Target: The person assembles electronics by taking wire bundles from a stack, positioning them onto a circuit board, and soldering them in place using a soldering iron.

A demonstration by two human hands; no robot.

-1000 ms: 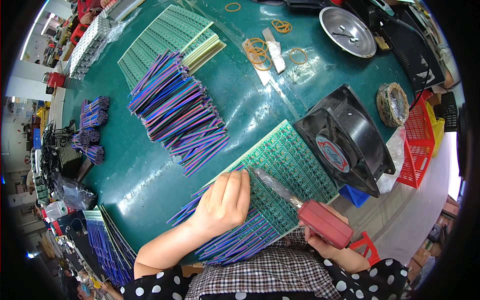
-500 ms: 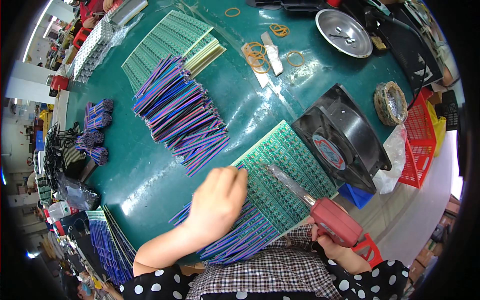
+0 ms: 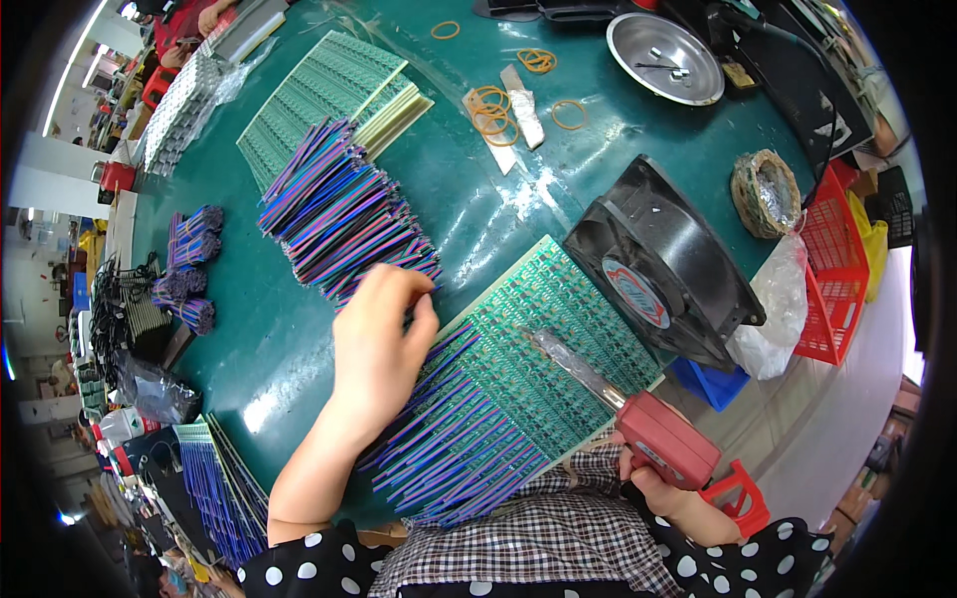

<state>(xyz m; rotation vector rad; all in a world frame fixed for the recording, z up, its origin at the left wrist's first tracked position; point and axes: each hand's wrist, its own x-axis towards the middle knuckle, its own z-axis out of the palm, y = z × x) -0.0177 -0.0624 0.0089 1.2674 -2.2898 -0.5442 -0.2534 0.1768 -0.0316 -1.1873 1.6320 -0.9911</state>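
My left hand point(image 3: 379, 334) is over the near end of a pile of short blue, purple and black wires point(image 3: 344, 224). Its fingers are curled, thumb close to the forefinger; whatever they pinch is too small to make out. My right hand point(image 3: 653, 490) grips a red soldering gun point(image 3: 666, 439), whose wrapped barrel points up-left over a green circuit board panel point(image 3: 558, 349). A row of wires point(image 3: 464, 448) runs from the panel's left side toward my lap. The gun's tip is just above the panel or touching it; I cannot tell which.
A black fan point(image 3: 663, 264) stands against the panel's right edge. Stacked green panels point(image 3: 324, 95) lie beyond the wire pile. Farther back are rubber bands point(image 3: 493, 115), a metal dish point(image 3: 666, 60) and a tape roll point(image 3: 766, 194). Bundled wires point(image 3: 189, 244) sit at the left.
My left hand has moved up and left from the panel's edge to the wire pile, uncovering the row of wires. My right hand keeps the soldering gun over the panel. The view has shifted slightly.
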